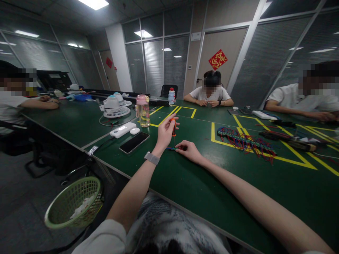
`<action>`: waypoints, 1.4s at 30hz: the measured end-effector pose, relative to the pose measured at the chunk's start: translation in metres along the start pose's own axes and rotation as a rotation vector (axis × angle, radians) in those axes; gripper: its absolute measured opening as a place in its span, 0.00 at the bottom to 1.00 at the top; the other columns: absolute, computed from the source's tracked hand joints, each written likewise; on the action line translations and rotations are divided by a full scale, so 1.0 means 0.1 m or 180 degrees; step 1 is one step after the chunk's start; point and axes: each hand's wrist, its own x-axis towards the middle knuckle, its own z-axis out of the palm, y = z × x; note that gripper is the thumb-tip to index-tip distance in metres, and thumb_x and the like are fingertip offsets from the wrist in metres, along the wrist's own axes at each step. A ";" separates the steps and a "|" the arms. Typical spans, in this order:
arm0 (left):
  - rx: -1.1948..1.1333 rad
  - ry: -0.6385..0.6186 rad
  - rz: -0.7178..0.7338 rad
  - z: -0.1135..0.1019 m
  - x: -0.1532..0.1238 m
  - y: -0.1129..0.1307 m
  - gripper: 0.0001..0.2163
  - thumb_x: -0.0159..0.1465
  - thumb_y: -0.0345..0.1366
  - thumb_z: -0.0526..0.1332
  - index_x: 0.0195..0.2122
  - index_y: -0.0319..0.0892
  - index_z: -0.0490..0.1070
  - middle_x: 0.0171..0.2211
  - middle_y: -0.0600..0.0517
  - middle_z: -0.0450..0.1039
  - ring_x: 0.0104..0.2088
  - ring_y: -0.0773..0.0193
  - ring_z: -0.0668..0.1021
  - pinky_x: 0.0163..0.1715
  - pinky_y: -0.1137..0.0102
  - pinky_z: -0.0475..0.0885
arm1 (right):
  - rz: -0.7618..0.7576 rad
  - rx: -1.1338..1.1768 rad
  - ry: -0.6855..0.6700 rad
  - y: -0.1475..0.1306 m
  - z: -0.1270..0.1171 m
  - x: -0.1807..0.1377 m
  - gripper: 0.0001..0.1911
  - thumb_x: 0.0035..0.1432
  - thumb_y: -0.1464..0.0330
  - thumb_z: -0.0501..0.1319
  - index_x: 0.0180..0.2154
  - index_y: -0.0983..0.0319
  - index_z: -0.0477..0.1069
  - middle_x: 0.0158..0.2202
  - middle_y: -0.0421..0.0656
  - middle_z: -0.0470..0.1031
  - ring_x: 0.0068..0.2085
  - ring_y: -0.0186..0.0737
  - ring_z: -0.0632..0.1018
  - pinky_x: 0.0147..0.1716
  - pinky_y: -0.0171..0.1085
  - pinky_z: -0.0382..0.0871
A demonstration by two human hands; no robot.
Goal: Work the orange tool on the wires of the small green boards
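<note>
My left hand [165, 133] is raised over the green table [201, 190], its fingers closed on a small orange-handled screwdriver [173, 127] that points down. My right hand [186, 149] rests on the table just to the right, fingers pinched on a small connector block [172, 149] under the tool's tip. A watch [152, 158] is on my left wrist.
A pile of red and blue wired connectors [245, 141] lies inside yellow floor-tape lines to the right. A black phone [134, 142], white power bank [122, 129], pink bottle [143, 110] and desk fans [116, 107] stand left. Three other people sit around the table. A green basket [75, 201] stands on the floor.
</note>
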 end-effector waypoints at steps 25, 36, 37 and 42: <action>0.0965 0.0265 0.0389 -0.06 -0.01 0.02 0.14 0.62 0.41 0.57 0.48 0.47 0.72 0.48 0.48 0.64 0.49 0.63 0.70 0.47 0.69 0.69 | 0.0048 -0.0025 0.0004 -0.05 -0.01 0.00 0.07 0.50 0.70 0.63 0.34 0.63 0.77 0.29 0.42 0.72 0.29 0.34 0.71 0.31 0.34 0.66; -0.0177 -0.0017 -0.0040 0.00 0.01 -0.03 0.17 0.65 0.37 0.51 0.54 0.45 0.65 0.52 0.46 0.68 0.42 0.63 0.77 0.38 0.68 0.76 | -0.0002 -0.0067 -0.0010 -0.02 -0.01 0.00 0.08 0.51 0.69 0.63 0.35 0.62 0.77 0.29 0.42 0.72 0.30 0.34 0.71 0.31 0.34 0.66; -0.0163 0.0001 -0.0037 0.00 0.00 -0.02 0.16 0.64 0.37 0.53 0.53 0.45 0.66 0.51 0.46 0.69 0.40 0.64 0.77 0.37 0.69 0.76 | -0.0007 -0.0066 -0.0010 -0.01 -0.01 0.00 0.08 0.51 0.69 0.63 0.35 0.62 0.77 0.29 0.42 0.72 0.30 0.34 0.71 0.31 0.34 0.66; 0.0448 0.0160 0.0200 -0.02 -0.01 0.01 0.15 0.59 0.38 0.61 0.47 0.43 0.70 0.41 0.48 0.72 0.38 0.66 0.76 0.36 0.71 0.74 | -0.0003 -0.0059 0.0008 -0.02 0.00 0.00 0.07 0.51 0.69 0.63 0.35 0.62 0.77 0.29 0.42 0.72 0.30 0.34 0.71 0.31 0.35 0.66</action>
